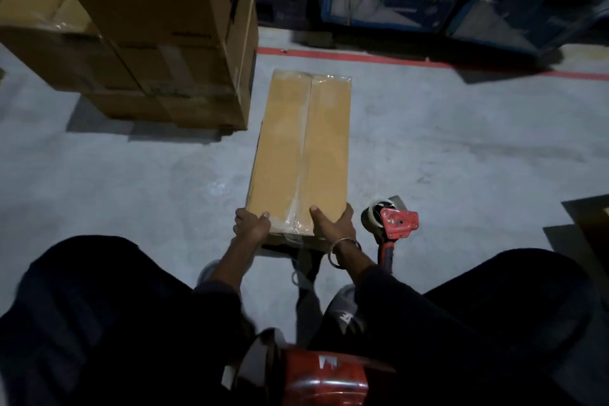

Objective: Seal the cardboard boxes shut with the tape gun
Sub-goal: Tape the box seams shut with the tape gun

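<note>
So the long cardboard box lies flat on the grey floor right in the middle of the frame, with clear tape running down its centre seam. Both hands are on its near end: left hand grips the near left corner, thumb on top, and right hand grips the near right corner the same way. Hands are apart, one per corner. The red tape gun sits on the floor just right of the box, nobody holding it. Upper left there's a stack of bigger boxes, and a red line crosses the floor behind.
</note>
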`<act>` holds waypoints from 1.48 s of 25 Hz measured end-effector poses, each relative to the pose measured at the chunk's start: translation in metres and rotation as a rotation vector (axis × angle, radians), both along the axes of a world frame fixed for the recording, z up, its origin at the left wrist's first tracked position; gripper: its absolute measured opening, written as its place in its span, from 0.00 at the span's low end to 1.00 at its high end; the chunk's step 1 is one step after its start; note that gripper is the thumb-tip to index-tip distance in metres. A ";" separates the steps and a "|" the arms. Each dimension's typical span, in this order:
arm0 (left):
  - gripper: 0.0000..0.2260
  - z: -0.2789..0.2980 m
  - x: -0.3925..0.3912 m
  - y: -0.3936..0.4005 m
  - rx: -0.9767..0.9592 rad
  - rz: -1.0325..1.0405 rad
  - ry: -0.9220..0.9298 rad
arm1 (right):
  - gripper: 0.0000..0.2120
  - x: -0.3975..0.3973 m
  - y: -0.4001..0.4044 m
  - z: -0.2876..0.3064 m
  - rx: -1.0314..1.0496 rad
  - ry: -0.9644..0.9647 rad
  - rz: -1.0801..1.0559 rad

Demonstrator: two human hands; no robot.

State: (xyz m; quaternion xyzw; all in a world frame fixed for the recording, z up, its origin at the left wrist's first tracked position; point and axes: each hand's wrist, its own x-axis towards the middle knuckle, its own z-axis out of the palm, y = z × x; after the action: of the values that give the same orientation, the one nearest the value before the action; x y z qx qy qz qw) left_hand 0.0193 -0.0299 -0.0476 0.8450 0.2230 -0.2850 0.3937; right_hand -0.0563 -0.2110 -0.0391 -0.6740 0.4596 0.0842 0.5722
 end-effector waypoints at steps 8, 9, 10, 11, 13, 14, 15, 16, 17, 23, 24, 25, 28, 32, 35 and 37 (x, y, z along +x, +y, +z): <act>0.47 0.007 0.032 0.009 -0.337 0.111 0.142 | 0.58 0.014 -0.022 -0.001 0.347 0.025 -0.165; 0.41 0.007 0.034 0.009 -0.403 0.098 0.127 | 0.57 0.013 -0.021 0.002 0.314 0.012 -0.202; 0.35 0.000 0.040 0.007 -0.457 0.102 0.119 | 0.55 0.018 -0.022 -0.002 0.272 0.014 -0.236; 0.30 -0.006 0.044 0.006 -0.488 0.123 0.119 | 0.51 0.021 -0.021 -0.004 0.223 0.037 -0.257; 0.28 -0.016 0.051 0.001 -0.527 0.203 0.153 | 0.41 0.028 -0.022 -0.008 0.168 0.054 -0.254; 0.27 -0.020 0.054 -0.001 -0.534 0.231 0.164 | 0.36 0.033 -0.024 -0.004 0.160 0.049 -0.242; 0.27 -0.017 0.057 -0.006 -0.526 0.241 0.157 | 0.32 0.037 -0.027 0.002 0.144 0.054 -0.224; 0.27 -0.011 0.061 -0.013 -0.522 0.250 0.148 | 0.31 0.042 -0.033 0.012 0.138 0.044 -0.208; 0.28 -0.001 0.067 -0.020 -0.532 0.249 0.144 | 0.32 0.048 -0.041 0.026 0.125 0.040 -0.195; 0.27 0.149 0.133 -0.067 -0.561 0.141 0.144 | 0.43 0.119 -0.104 0.174 0.065 0.093 -0.108; 0.28 0.171 0.148 -0.074 -0.537 0.153 0.134 | 0.48 0.134 -0.113 0.195 0.055 0.088 -0.099; 0.28 0.189 0.161 -0.081 -0.523 0.158 0.125 | 0.52 0.149 -0.123 0.209 0.051 0.098 -0.075; 0.33 0.218 0.209 -0.099 -0.509 0.118 0.068 | 0.49 0.198 -0.147 0.243 0.054 0.110 -0.013; 0.36 0.198 0.280 -0.106 -0.526 0.074 0.052 | 0.40 0.278 -0.166 0.219 0.075 0.043 0.045; 0.28 0.170 0.323 -0.110 -0.552 0.050 0.071 | 0.38 0.335 -0.171 0.177 0.045 0.009 0.080; 0.24 0.149 0.354 -0.110 -0.567 0.086 0.035 | 0.34 0.372 -0.170 0.146 0.033 0.000 0.091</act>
State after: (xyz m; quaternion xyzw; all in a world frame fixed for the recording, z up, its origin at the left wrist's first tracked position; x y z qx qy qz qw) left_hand 0.3732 -0.1401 0.1011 0.6860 0.1765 -0.3336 0.6221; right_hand 0.3153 -0.3810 0.1067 -0.6848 0.4272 0.1178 0.5786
